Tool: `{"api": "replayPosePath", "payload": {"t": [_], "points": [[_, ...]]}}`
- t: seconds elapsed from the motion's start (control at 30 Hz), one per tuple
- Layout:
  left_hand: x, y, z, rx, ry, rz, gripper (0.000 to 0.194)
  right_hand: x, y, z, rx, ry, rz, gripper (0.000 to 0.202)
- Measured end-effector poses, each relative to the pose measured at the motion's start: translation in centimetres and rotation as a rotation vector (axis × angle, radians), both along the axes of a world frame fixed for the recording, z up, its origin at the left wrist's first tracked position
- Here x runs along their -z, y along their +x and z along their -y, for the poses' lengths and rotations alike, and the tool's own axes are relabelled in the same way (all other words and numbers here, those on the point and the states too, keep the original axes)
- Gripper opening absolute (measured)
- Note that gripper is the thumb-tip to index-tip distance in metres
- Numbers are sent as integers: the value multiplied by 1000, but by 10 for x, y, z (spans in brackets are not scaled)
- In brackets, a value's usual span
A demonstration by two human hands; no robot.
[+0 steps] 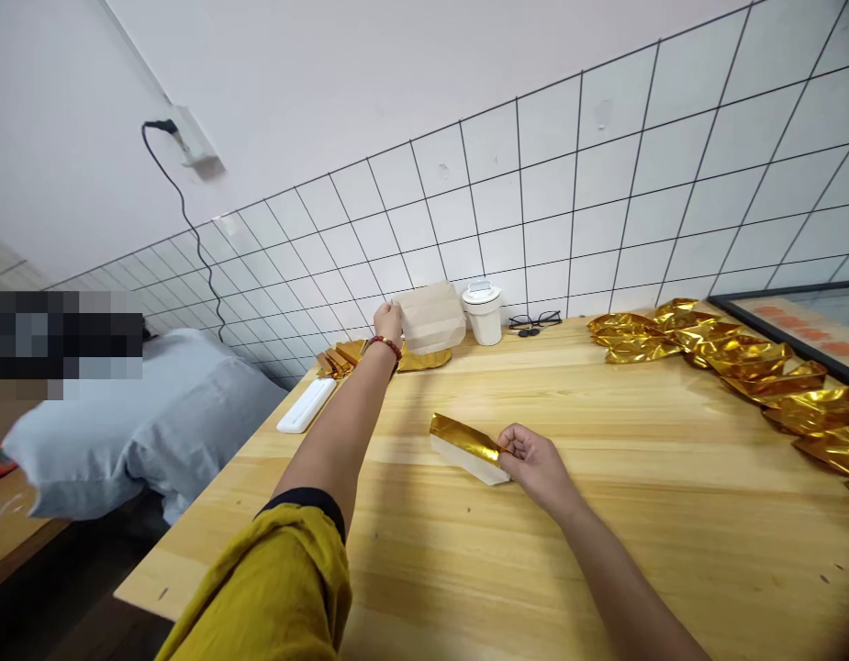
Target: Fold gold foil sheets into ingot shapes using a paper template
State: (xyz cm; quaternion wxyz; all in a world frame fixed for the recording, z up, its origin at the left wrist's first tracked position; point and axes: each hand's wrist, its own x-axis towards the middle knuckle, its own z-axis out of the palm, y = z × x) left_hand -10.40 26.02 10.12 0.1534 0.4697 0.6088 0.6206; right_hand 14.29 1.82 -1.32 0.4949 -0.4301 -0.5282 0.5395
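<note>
My left hand stretches to the far side of the table, its fingers closed on the edge of a sheet of paper. The sheet's plain beige side faces me, and it is raised above gold paper lying on the tabletop. Nearer to me, my right hand pinches the right end of a folded piece of gold foil paper. That piece shows a shiny gold strip along its top and a pale side below, low over the wood. A beaded bracelet circles my left wrist.
On the wooden table, a white lidded cup and eyeglasses stand by the tiled wall. Crumpled gold foil pieces line the right side. A white flat case lies left. A person in a light-blue top is beyond.
</note>
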Motion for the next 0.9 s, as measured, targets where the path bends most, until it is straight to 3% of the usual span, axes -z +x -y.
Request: {"api": "replayPosePath", "payload": {"t": [0.13, 0.23, 0.33, 0.4, 0.5, 0.57, 0.73, 0.9], "points": [[-2, -17, 5, -110, 84, -93, 19, 1, 0, -1, -5, 6, 5, 7], [5, -20, 9, -116, 138, -224, 20, 3, 0, -1, -4, 12, 19, 7], [29, -14, 16, 2, 50, -453, 20, 2, 0, 0, 6, 14, 21, 8], [53, -7, 22, 120, -287, -993, 28, 1, 0, 1, 8, 11, 19, 8], [84, 2, 30, 213, -414, -1141, 23, -2, 0, 1, 4, 6, 21, 8], [96, 6, 32, 251, -435, -1187, 26, -2, 0, 1, 5, 4, 18, 8], [98, 9, 33, 305, -433, -1280, 39, 0, 1, 1, 7, 1, 15, 8], [100, 13, 38, 340, -416, -1321, 37, 2, 2, 0, -2, 3, 17, 8]]}}
